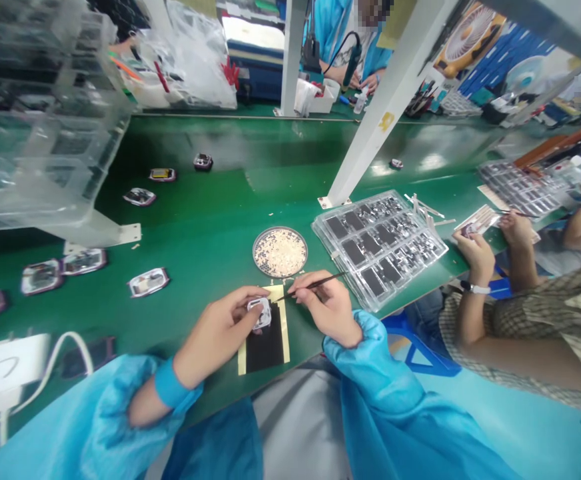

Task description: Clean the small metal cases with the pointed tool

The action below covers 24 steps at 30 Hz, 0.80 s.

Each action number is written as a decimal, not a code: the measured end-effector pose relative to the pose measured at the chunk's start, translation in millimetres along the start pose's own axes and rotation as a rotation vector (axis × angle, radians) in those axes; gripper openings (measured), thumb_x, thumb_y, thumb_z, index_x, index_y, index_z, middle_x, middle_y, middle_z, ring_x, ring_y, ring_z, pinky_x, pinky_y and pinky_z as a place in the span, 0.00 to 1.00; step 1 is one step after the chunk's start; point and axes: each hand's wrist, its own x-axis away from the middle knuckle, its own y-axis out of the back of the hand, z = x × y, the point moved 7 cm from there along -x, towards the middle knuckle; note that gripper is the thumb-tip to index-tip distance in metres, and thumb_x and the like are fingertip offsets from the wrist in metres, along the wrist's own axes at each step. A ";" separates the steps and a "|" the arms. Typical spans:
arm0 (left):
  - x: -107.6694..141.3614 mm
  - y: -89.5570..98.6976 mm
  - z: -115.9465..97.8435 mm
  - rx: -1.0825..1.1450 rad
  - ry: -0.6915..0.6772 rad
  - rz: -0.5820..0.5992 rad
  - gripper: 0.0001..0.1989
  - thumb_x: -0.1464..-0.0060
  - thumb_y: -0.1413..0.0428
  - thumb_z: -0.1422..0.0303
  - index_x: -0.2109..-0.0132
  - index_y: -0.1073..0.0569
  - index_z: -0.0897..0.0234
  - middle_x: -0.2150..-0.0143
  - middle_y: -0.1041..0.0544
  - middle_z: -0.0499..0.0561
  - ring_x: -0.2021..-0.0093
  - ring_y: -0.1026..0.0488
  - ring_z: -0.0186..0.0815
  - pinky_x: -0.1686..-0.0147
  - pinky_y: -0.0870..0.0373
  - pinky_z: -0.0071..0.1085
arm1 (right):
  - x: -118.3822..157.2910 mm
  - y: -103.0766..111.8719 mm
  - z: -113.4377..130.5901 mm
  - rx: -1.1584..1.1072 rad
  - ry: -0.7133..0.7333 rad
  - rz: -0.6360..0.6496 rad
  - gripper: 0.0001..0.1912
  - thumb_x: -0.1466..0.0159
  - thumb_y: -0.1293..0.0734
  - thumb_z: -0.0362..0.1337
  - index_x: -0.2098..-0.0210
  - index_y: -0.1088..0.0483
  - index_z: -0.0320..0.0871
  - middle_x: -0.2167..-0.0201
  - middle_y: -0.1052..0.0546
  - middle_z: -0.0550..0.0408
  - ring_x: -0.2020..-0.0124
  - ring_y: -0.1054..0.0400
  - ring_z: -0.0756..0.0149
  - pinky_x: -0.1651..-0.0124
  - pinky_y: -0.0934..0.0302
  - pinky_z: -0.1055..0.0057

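My left hand [225, 327] grips a small white-rimmed device housing [259, 314] between thumb and fingers, above a black sheet [265, 347] edged with yellow tape. In my right hand [328, 307] is a pair of thin dark tweezers [315, 283], pinched like a pen. Its tip points left toward the housing and the top of the black sheet; whether it touches either is too small to tell. Just beyond both hands lies a round dish [280, 251] filled with tiny pale and dark bits.
Right of the dish sits a clear compartment tray [380, 247] of dark parts beside a white post [365, 120]. Several device housings [149, 282] lie to the left, near a white charger [10, 363] with cables. A co-worker's hands [475, 253] work at the right.
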 end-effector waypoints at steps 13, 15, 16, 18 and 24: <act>0.4 2.7 2.3 -0.086 0.002 -0.039 0.20 0.40 0.44 0.56 0.45 0.24 0.61 0.61 0.16 0.52 0.65 0.19 0.41 0.63 0.25 0.33 | -2.0 -11.0 18.7 0.083 0.164 0.110 0.03 0.35 0.29 0.30 0.61 0.25 0.43 0.62 0.19 0.48 0.57 0.23 0.61 0.51 0.27 0.61; 0.7 2.6 3.1 -0.082 0.005 -0.040 0.21 0.40 0.44 0.56 0.45 0.24 0.60 0.61 0.16 0.52 0.65 0.19 0.41 0.64 0.25 0.33 | -2.1 -12.3 20.0 0.094 0.179 0.112 0.03 0.35 0.29 0.30 0.61 0.25 0.43 0.63 0.19 0.48 0.57 0.23 0.61 0.51 0.27 0.61; 0.8 2.5 3.1 -0.081 0.005 -0.041 0.21 0.40 0.44 0.56 0.45 0.24 0.61 0.61 0.16 0.52 0.65 0.19 0.41 0.64 0.25 0.33 | -1.9 -13.2 21.2 0.105 0.190 0.116 0.04 0.35 0.29 0.30 0.61 0.25 0.43 0.63 0.19 0.48 0.57 0.23 0.61 0.51 0.27 0.61; 1.1 2.5 2.4 -0.086 0.004 -0.043 0.21 0.40 0.45 0.56 0.45 0.24 0.61 0.61 0.16 0.52 0.65 0.20 0.41 0.64 0.26 0.33 | -1.2 -14.2 23.5 0.132 0.209 0.120 0.05 0.35 0.29 0.29 0.60 0.24 0.43 0.62 0.19 0.48 0.57 0.23 0.61 0.51 0.27 0.61; 1.6 1.9 -0.1 -0.055 0.018 -0.027 0.21 0.39 0.46 0.56 0.45 0.24 0.62 0.62 0.16 0.52 0.65 0.20 0.41 0.63 0.26 0.33 | 2.8 -8.4 25.0 0.134 0.192 0.087 0.06 0.36 0.29 0.29 0.59 0.25 0.44 0.63 0.19 0.49 0.58 0.24 0.61 0.52 0.28 0.61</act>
